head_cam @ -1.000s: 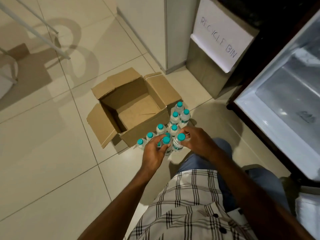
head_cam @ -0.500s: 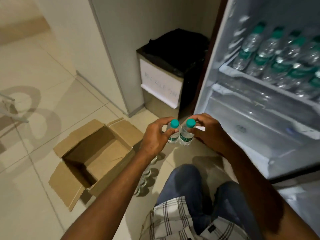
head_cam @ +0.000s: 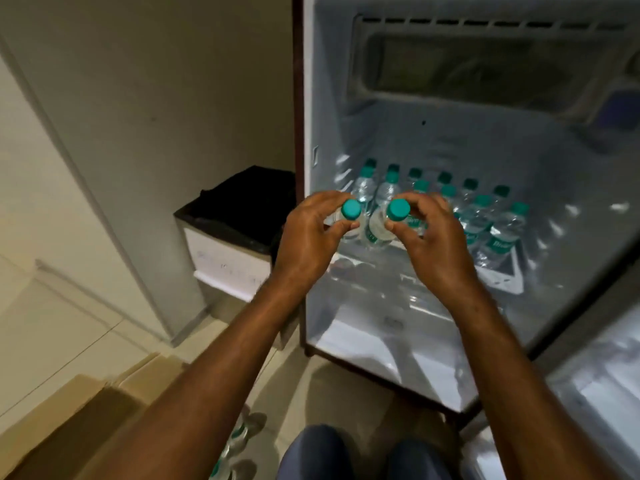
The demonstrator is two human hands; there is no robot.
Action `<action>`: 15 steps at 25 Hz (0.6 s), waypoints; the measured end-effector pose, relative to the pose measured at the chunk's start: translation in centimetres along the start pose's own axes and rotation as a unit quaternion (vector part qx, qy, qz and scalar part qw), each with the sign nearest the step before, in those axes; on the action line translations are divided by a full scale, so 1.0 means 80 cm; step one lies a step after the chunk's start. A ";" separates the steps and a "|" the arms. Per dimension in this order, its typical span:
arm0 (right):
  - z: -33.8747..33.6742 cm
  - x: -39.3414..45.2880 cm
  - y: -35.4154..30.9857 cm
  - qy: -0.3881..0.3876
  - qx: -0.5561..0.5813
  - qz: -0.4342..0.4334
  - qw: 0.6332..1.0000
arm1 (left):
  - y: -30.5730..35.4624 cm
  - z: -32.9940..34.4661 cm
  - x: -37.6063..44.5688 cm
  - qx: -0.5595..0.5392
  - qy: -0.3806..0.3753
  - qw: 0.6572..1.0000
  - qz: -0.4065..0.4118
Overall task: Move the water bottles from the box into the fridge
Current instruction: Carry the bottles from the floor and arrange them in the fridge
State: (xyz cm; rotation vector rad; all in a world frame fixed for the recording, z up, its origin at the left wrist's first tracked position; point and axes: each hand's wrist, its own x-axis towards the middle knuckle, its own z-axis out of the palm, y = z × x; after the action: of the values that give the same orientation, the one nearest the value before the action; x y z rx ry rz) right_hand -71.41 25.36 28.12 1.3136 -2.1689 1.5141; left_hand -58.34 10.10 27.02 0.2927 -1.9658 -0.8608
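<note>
Gripping one bottle each — left hand (head_cam: 304,237), right hand (head_cam: 429,240) — before the open fridge (head_cam: 554,133).

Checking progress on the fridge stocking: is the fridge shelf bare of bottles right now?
No: rows of teal-capped bottles already stand on the fridge shelf behind the two held ones.

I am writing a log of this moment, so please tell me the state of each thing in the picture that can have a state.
Fridge: door open, bottles standing on its shelf.
Left hand: fingers grip a capped bottle.
Right hand: fingers grip a second capped bottle.
Shelf bottles: upright, capped, in rows.
Cardboard box: on the floor, mostly out of frame.
Floor bottles: still outside the fridge.
Bin: lined with a black bag.
</note>
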 end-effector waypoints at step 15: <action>0.006 0.138 0.051 0.216 0.051 -0.066 0.973 | -0.011 0.125 0.168 -0.050 0.047 0.996 0.059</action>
State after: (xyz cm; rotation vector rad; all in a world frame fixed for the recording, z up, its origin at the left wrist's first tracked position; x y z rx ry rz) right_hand -80.78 19.24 31.68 1.0113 -1.7227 1.6870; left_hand -73.95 7.02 32.26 0.1550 -1.8282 -0.8506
